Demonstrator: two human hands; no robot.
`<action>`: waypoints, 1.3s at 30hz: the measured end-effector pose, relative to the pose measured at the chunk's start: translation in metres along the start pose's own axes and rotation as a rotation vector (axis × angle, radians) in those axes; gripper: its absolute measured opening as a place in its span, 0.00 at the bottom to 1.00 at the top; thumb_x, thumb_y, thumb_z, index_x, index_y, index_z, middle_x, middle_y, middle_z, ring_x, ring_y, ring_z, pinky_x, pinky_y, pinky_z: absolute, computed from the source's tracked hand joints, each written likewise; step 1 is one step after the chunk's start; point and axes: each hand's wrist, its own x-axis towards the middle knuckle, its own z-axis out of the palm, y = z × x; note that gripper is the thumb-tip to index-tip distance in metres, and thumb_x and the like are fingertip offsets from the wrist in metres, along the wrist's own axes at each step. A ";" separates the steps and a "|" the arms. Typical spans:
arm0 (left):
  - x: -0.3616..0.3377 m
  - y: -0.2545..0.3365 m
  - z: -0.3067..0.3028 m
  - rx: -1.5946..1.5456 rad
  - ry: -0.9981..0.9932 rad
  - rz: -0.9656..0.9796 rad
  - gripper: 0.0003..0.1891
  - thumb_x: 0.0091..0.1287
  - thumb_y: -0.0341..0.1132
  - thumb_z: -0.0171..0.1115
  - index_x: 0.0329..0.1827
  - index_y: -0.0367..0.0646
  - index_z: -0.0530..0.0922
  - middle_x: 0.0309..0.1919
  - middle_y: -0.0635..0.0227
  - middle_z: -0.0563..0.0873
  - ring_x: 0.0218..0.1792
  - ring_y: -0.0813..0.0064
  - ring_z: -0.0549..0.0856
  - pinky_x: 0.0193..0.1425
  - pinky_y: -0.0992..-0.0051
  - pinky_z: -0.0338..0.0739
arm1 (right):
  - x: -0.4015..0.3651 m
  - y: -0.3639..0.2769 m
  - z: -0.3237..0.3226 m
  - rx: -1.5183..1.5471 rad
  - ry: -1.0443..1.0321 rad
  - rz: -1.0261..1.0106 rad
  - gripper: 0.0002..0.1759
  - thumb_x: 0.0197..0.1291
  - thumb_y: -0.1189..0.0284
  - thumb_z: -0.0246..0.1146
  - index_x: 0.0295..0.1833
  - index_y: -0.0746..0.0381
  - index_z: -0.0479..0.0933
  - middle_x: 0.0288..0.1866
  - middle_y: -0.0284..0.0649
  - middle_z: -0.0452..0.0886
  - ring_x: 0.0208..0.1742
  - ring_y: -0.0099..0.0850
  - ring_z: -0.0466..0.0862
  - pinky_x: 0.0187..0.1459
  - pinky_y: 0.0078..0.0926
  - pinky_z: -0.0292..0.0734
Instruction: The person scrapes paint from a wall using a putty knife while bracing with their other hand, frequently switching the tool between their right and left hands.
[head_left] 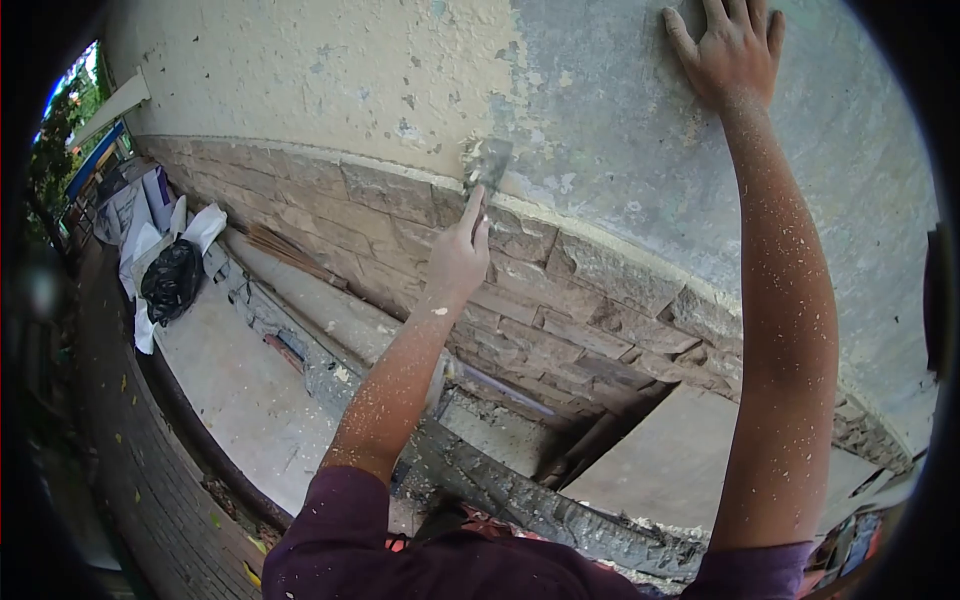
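My left hand (460, 255) is closed on a scraper, its index finger stretched along the tool. The flat blade of the scraper (490, 165) lies against the wall, where cream paint (300, 80) meets a bare grey patch (610, 130). Loose paint flakes cling at the blade's left edge. Higher on the right, my right hand (735, 50) rests flat on the grey surface with fingers spread; the fingertips reach the top of the view. Paint specks dot both forearms. The scraper's handle is mostly hidden in my left hand.
Below the paint runs a stone-clad band (400, 200) with a ledge on top. A black plastic bag (172, 282) and white sacks lie at the left. Thin wooden sticks (290, 255) lean along the wall's foot. A pale board (660, 450) stands lower right.
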 end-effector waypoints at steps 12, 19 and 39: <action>-0.032 -0.033 -0.006 0.111 -0.186 -0.198 0.25 0.72 0.39 0.51 0.74 0.59 0.65 0.34 0.45 0.84 0.35 0.44 0.84 0.39 0.55 0.76 | 0.000 -0.002 0.001 -0.008 0.057 0.013 0.39 0.58 0.54 0.57 0.75 0.53 0.61 0.81 0.40 0.50 0.81 0.44 0.46 0.78 0.49 0.38; 0.007 0.000 -0.004 -0.071 0.009 -0.161 0.26 0.72 0.39 0.53 0.74 0.56 0.64 0.35 0.45 0.84 0.35 0.42 0.83 0.38 0.55 0.76 | 0.003 0.003 0.008 -0.074 0.055 -0.020 0.38 0.59 0.55 0.57 0.74 0.54 0.62 0.81 0.42 0.51 0.81 0.44 0.46 0.78 0.48 0.39; 0.017 -0.031 -0.057 0.154 -0.220 -0.219 0.26 0.72 0.40 0.51 0.74 0.57 0.64 0.41 0.45 0.85 0.42 0.43 0.84 0.43 0.54 0.77 | 0.000 0.003 0.002 -0.045 0.045 -0.013 0.38 0.57 0.55 0.58 0.73 0.54 0.64 0.81 0.42 0.51 0.81 0.44 0.47 0.78 0.49 0.40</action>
